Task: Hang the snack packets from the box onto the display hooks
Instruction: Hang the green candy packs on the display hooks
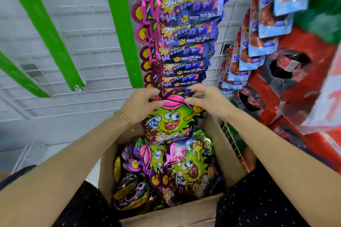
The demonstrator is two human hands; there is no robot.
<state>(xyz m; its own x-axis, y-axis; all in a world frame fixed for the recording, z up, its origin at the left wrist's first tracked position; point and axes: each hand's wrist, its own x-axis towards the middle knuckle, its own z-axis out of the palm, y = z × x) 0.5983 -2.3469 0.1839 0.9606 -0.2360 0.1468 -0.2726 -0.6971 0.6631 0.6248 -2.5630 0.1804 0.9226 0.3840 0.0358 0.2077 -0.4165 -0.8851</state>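
Brown cardboard box (175,212) sits below; left grip (142,105) and right grip (204,101) pinch 1 purple foil snack packet (171,121) by its top. Hanging step, seemingly; next, its hole must find a hook.

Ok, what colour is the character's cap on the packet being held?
Pink, above a green face on the packet; head view shows it best.

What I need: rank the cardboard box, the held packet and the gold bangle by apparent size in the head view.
Largest: cardboard box. Then held packet. Smallest: gold bangle. The box is also nearer the camera.
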